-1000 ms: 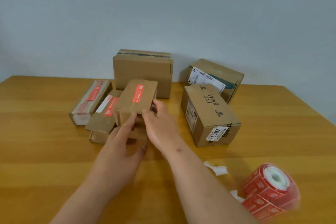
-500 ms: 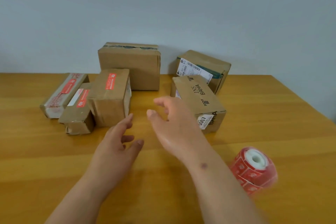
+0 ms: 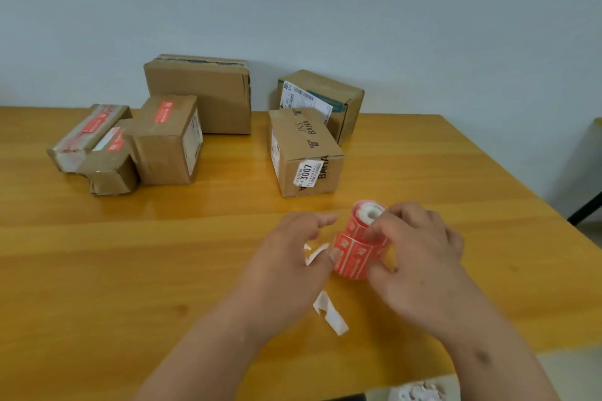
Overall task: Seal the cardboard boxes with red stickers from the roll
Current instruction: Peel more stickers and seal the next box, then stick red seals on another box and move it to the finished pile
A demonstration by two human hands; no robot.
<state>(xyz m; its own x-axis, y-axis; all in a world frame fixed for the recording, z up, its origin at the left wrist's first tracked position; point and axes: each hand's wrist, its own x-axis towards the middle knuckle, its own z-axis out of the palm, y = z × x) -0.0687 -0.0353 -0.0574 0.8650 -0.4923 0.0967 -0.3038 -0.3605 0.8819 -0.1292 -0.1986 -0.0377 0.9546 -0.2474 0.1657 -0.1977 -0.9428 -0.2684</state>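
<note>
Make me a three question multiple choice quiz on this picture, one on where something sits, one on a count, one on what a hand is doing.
1. Where is the box marked 3007?
A. Right of the stickered boxes
B. On top of another box
C. At the table's near edge

2. How many boxes show a red sticker on top?
A. One
B. Three
C. Six

3. What is the right hand doing?
A. Lying flat on the table
B. Lifting a box
C. Holding the sticker roll

Answers: 1 A, it stands on the table right of that cluster. 2 B, three left boxes carry red stickers. 3 C, its fingers curl round the roll.
</note>
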